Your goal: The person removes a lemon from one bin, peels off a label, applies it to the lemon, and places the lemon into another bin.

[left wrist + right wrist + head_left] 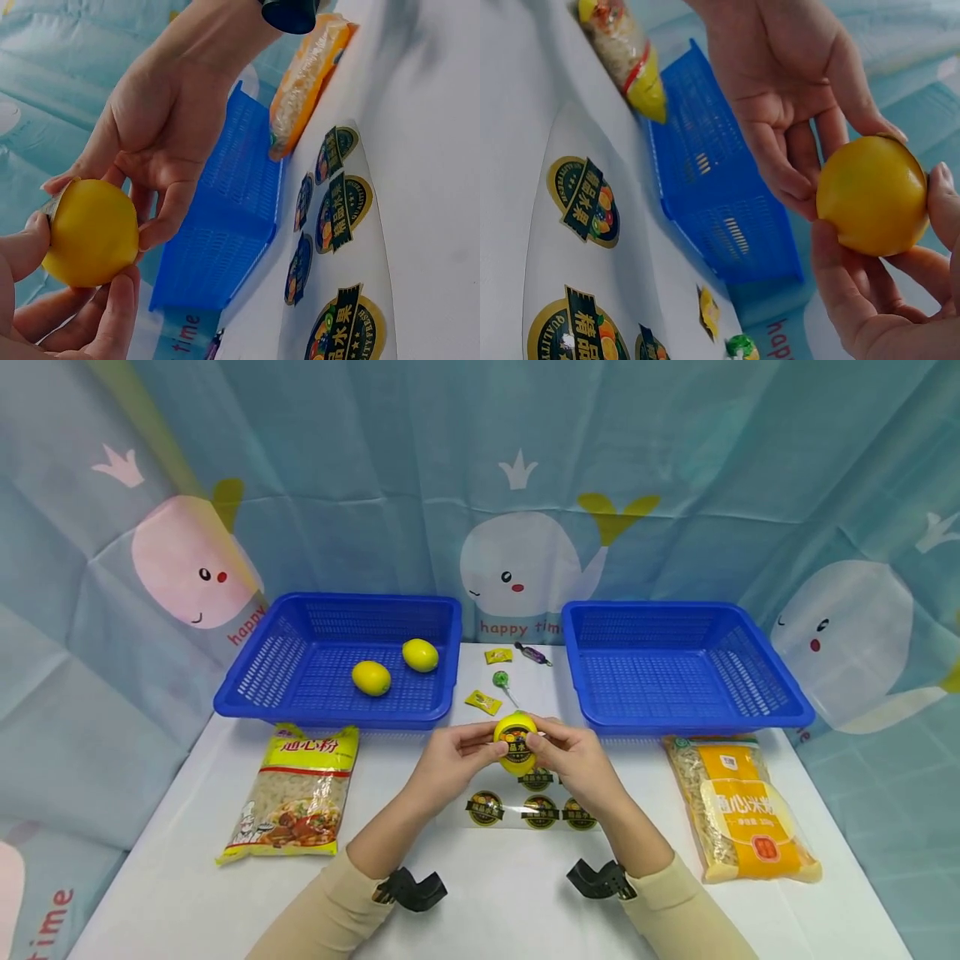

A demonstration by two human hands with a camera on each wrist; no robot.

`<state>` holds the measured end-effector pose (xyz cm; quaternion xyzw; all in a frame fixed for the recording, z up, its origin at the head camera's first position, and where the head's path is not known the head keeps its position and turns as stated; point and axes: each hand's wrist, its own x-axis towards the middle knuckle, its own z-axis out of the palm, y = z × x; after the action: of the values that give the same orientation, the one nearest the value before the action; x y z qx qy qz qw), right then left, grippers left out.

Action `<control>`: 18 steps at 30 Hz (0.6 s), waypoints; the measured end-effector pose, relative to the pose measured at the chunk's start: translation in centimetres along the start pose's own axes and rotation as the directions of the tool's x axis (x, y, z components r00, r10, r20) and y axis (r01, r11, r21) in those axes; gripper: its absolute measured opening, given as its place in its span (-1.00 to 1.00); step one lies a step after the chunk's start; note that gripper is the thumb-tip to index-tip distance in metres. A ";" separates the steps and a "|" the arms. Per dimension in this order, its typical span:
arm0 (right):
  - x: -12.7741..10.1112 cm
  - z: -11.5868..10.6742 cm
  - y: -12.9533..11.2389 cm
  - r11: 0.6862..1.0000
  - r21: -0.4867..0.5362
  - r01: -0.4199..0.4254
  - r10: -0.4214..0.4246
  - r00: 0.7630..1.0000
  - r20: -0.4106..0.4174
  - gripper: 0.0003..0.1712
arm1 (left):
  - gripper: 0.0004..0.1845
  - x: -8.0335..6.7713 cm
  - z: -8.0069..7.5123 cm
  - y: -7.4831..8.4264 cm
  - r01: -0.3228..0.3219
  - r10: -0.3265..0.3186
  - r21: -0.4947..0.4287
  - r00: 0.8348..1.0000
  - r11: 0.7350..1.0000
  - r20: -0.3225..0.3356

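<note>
Both hands hold one yellow lemon [515, 745] just above the table, in front of the gap between the two baskets. My left hand [480, 752] grips its left side and my right hand [551, 750] its right side, with both thumbs at a dark round sticker on its front. In the left wrist view the lemon [94, 232] sits between my left fingers [112, 315] and the right hand [172, 127]. Seen from the right wrist, the lemon [870, 195] is gripped by the right fingers [847, 292]. A clear sheet of round stickers [525, 810] lies flat under the hands.
A blue basket [247, 697] at the back left holds two lemons [371, 677]. The blue basket [780, 714] at the back right holds nothing. Wrapped sweets [483, 701] and a green lollipop [500, 679] lie between them. A macaroni bag [296, 797] lies left, a rice-pasta bag [742, 814] right.
</note>
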<state>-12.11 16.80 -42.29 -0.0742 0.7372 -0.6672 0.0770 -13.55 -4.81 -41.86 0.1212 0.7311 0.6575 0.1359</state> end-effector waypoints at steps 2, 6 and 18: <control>0.0 0.0 0.0 1.000 0.017 -0.005 0.005 1.000 -0.007 -0.47 | -0.47 0.2 -0.1 -0.2 0.012 -0.011 -0.024 1.000 1.000 0.014; 0.1 0.2 0.1 0.998 0.059 -0.009 0.010 1.000 -0.021 -0.49 | -0.50 0.2 -0.5 -0.2 0.019 -0.015 -0.065 0.998 0.998 0.054; -0.2 0.6 -0.5 0.997 -0.018 0.070 -0.070 0.997 0.015 -0.47 | -0.45 -0.3 0.0 0.4 0.004 -0.005 -0.038 1.000 0.999 -0.013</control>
<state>-11.75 16.22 -41.86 -0.1055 0.7396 -0.6621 0.0581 -13.23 -4.88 -41.49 0.1126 0.7197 0.6717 0.1347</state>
